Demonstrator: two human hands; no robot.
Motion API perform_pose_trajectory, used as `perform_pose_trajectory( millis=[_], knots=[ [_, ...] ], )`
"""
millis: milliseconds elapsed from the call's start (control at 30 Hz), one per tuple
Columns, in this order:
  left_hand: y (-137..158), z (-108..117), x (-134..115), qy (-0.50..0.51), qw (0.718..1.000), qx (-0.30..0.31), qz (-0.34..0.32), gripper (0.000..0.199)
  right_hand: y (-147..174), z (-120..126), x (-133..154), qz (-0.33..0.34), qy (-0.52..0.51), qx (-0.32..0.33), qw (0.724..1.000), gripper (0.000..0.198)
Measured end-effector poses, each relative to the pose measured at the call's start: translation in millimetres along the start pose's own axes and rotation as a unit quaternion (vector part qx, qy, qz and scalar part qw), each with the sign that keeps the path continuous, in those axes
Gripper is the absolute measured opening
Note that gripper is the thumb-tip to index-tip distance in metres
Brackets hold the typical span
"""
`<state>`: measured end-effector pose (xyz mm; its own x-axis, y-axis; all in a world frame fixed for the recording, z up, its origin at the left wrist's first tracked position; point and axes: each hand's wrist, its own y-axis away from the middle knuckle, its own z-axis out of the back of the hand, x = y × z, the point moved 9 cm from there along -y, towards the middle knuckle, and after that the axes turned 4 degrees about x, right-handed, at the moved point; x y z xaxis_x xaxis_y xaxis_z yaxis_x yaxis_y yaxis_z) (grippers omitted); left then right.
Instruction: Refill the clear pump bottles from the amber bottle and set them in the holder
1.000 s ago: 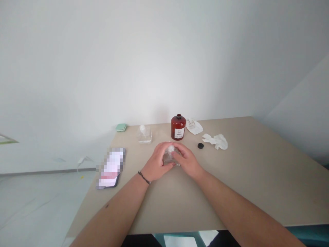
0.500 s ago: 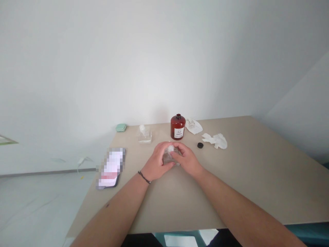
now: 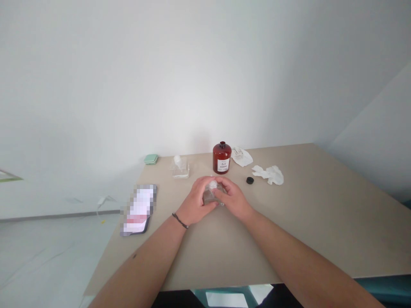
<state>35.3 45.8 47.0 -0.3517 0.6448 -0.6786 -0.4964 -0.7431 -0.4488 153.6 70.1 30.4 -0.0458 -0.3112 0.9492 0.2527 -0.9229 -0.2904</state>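
Both hands are around a clear, square-sided container (image 3: 209, 197) with a round white top, near the middle of the table. My left hand (image 3: 194, 203) wraps its left side, the thumb along the near side. My right hand (image 3: 236, 201) grips it from the right, with its thumb by the white top and its fingers curled over the far side. The fingers hide much of the container. A similar clear container (image 3: 181, 172) with a white round top stands behind, to the left. Just beyond my hands is a dark red-brown bottle (image 3: 221, 153) with a white label and an uncapped neck.
A black round cap (image 3: 250, 180) lies right of the bottle, near two crumpled white tissues (image 3: 272, 175) (image 3: 243, 157). On the left are a phone (image 3: 139, 209) with a blurred screen and a small green case (image 3: 151, 159). A wall (image 3: 199, 77) rises behind the beige table (image 3: 305, 214).
Hardly anything differs. Both hands keep the same hold on the container, and the view has shifted very slightly.
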Motion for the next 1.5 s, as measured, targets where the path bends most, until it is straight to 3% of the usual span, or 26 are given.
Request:
perform_pose_trajectory(
  millis=[100,267,467,633,1500],
  knots=[
    [0.6,0.4,0.5,0.000,1.000,-0.004,0.001,0.075,0.3,-1.6,8.5,0.026,0.009,0.011,1.000,0.026],
    [0.3,0.6,0.3,0.004,1.000,-0.004,0.005,0.074,0.5,0.3,-0.7,-0.015,0.003,-0.005,1.000,0.028],
    [-0.3,0.3,-1.7,-0.004,1.000,-0.001,-0.002,0.074,-0.7,-0.7,2.6,0.016,-0.002,0.014,1.000,0.028],
    [0.1,0.8,-0.9,-0.004,1.000,-0.005,0.000,0.073,-0.7,0.7,-3.7,-0.010,-0.009,0.002,1.000,0.031],
    [2.7,-1.1,3.2,0.013,1.000,-0.004,0.016,0.072,1.2,1.2,6.4,0.023,0.021,0.008,0.999,0.030]
  ],
)
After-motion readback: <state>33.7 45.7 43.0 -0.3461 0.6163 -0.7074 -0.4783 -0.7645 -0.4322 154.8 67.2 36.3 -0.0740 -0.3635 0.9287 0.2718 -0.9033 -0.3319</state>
